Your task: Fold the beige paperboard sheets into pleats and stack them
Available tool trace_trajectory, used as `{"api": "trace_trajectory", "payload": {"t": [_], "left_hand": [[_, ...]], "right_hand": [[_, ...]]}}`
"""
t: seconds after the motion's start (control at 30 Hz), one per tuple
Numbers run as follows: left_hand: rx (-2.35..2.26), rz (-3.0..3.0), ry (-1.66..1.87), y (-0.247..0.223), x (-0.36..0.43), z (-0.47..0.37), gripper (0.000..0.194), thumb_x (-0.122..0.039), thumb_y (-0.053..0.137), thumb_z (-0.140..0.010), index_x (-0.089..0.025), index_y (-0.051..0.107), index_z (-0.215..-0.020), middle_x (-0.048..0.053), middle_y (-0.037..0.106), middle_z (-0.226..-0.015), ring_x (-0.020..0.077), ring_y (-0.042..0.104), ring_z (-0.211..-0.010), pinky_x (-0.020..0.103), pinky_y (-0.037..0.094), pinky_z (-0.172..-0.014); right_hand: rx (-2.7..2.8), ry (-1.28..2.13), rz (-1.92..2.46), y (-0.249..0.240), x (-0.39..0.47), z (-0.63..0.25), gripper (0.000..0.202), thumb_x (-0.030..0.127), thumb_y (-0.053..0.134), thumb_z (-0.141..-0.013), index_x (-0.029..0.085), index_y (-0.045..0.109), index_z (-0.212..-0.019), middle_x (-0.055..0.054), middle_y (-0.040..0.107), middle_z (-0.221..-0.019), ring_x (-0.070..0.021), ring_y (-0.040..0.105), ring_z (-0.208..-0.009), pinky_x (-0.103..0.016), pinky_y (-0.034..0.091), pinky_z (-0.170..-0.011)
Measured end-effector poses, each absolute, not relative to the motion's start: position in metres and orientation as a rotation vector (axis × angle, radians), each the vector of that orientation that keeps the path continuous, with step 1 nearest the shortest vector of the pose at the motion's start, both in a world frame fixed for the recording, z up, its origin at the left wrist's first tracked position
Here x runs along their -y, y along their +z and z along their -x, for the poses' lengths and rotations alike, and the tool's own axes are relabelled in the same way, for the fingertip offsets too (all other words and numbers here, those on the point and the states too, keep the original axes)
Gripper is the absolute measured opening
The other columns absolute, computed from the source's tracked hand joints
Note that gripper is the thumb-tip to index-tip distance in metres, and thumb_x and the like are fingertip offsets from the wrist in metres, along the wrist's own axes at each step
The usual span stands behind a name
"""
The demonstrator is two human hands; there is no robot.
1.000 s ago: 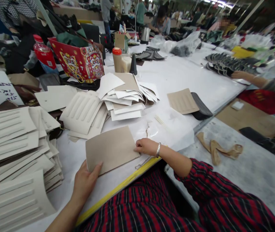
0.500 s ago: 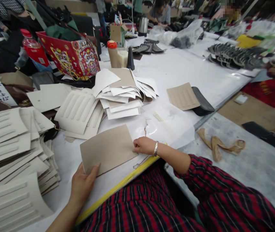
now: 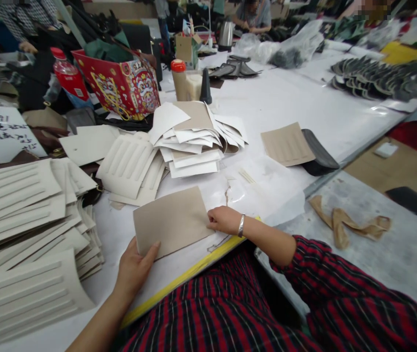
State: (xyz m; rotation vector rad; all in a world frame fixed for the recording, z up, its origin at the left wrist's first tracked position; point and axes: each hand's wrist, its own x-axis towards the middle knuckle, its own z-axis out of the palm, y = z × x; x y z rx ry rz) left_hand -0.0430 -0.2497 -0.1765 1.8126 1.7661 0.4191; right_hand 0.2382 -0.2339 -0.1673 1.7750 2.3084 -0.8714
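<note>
A flat beige-grey panel (image 3: 173,220) lies tilted over the white table (image 3: 267,105), near its yellow front edge. My left hand (image 3: 137,266) grips its lower left corner, thumb on top and fingers beneath. At the panel's right edge, my right hand (image 3: 226,220) has its fingers curled and pinched on the border; a silver bracelet circles that wrist. Beyond the panel sits a loose stack of white and beige sheets (image 3: 193,142). Ribbed pale panels (image 3: 127,159) lie left of that stack, and a large pile of similar ribbed panels (image 3: 13,195) fills the left side.
A red patterned bag (image 3: 120,88), a red-capped bottle (image 3: 69,78) and a cup with an orange lid (image 3: 179,80) stand behind. One ribbed beige panel (image 3: 287,144) overlaps a black piece (image 3: 320,154) at right. Tan strips (image 3: 340,222) lie on the grey surface. People are in the background.
The view has shifted slightly, so everything appears further right, with more of the handwritten card showing. Both hands remain on the panel in nearly the same pose.
</note>
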Motion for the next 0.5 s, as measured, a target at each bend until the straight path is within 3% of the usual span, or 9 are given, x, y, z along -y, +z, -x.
{"api": "trace_trajectory", "payload": {"t": [0.1,0.23,0.5], "left_hand": [[-1.641,-1.970,0.315,-0.164,0.245,0.049,0.042,-0.048,0.045,-0.076,-0.017,0.056,-0.102,0.008,0.059,-0.097,0.0238,0.056,-0.092,0.034,0.044,-0.081],[-1.538,-1.996,0.224,-0.157,0.240,0.062,0.030,-0.041,0.044,-0.078,-0.019,0.063,-0.088,0.005,0.057,-0.090,0.0203,0.056,-0.083,0.031,0.044,-0.075],[-1.471,-1.947,0.387,-0.168,0.241,0.071,0.018,-0.031,0.051,-0.076,-0.020,0.065,-0.078,0.005,0.055,-0.094,0.0192,0.054,-0.088,0.029,0.043,-0.077]], "right_hand": [[-2.312,-0.858,-1.798,-0.167,0.237,-0.236,0.015,0.030,0.054,-0.077,0.017,0.062,-0.078,-0.005,0.064,-0.075,-0.0171,0.057,-0.071,-0.023,0.033,-0.059],[-2.329,-0.899,-1.805,-0.167,0.238,-0.235,0.014,0.028,0.053,-0.077,0.017,0.059,-0.072,-0.003,0.062,-0.068,-0.0146,0.054,-0.064,-0.022,0.032,-0.056],[-2.309,-0.950,-1.804,-0.167,0.238,-0.233,0.016,0.028,0.051,-0.077,0.018,0.050,-0.065,-0.002,0.059,-0.064,-0.0135,0.052,-0.058,-0.022,0.031,-0.053]]}}
